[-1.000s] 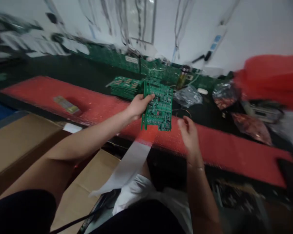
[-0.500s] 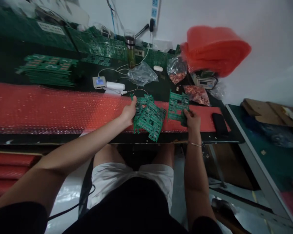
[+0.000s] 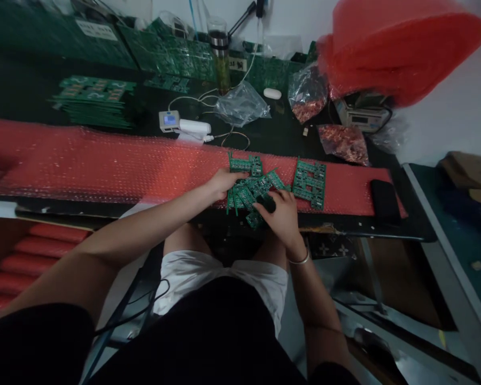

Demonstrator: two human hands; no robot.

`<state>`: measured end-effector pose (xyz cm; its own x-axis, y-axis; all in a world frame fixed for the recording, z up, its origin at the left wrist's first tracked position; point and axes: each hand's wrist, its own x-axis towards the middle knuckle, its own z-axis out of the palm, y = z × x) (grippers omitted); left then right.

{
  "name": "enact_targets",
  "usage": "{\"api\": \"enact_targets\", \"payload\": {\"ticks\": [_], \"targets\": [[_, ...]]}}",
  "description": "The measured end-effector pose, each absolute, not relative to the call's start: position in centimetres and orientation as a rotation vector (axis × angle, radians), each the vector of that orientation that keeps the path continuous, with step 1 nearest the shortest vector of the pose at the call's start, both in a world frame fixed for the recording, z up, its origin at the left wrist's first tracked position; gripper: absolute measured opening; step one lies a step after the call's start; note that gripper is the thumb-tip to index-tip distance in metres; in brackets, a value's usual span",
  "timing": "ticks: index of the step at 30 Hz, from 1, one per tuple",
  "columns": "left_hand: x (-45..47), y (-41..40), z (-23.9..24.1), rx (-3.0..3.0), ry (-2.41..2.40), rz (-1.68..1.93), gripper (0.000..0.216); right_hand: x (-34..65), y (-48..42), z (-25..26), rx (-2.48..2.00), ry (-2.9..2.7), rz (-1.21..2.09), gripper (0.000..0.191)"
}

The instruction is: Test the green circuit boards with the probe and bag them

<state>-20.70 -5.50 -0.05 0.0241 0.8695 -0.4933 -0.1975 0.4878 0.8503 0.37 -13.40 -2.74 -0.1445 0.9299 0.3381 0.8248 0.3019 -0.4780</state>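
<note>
My left hand (image 3: 224, 183) is closed on the left side of a loose pile of green circuit boards (image 3: 244, 164), its thumb lying over them. My right hand (image 3: 282, 214) is over the right part of that pile. Its thumb and fingers are apart and bent, with the tips at the upper circuit board (image 3: 260, 186); no firm grip shows. The boards overlap at different angles and the hands cover parts of them. To the right, a single circuit board (image 3: 309, 183) lies flat on the red bubble wrap (image 3: 144, 166).
A stack of green boards (image 3: 96, 101) stands at the back left. Behind the pile are a small white device (image 3: 169, 121), cables, a clear plastic bag (image 3: 244, 104) and a bottle (image 3: 220, 61). Bags of copper-coloured parts (image 3: 342, 143) and a black phone-like object (image 3: 385, 200) are at the right.
My right hand has let go of a circuit board, now lying on the bubble wrap, and moved left to the pile. My left hand stays at the pile. The view has shifted.
</note>
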Motion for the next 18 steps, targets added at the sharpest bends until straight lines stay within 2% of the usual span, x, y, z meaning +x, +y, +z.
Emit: {"api": "enact_targets", "payload": {"ticks": [5,9,15,16,18], "targets": [[-21.1,-6.7,0.9,0.767,1.193,0.901,0.033,-0.4,-12.0,-2.6,-1.604,-2.037,0.376,0.036],[-22.8,-6.4,1.5,0.79,1.249,0.938,0.028,0.4,-11.5,-1.5,-1.521,-2.005,0.454,0.032],[-29.9,-3.4,2.4,0.718,1.355,0.908,0.021,1.0,-8.0,1.0,-1.24,-2.364,0.299,0.035],[-31.0,-3.2,2.5,0.714,1.317,0.887,0.023,0.9,-7.1,1.1,-1.249,-2.439,0.295,0.032],[-32.2,-3.2,2.4,0.727,1.227,0.866,0.04,0.5,-5.4,0.8,-1.299,-2.527,0.297,0.027]]}}
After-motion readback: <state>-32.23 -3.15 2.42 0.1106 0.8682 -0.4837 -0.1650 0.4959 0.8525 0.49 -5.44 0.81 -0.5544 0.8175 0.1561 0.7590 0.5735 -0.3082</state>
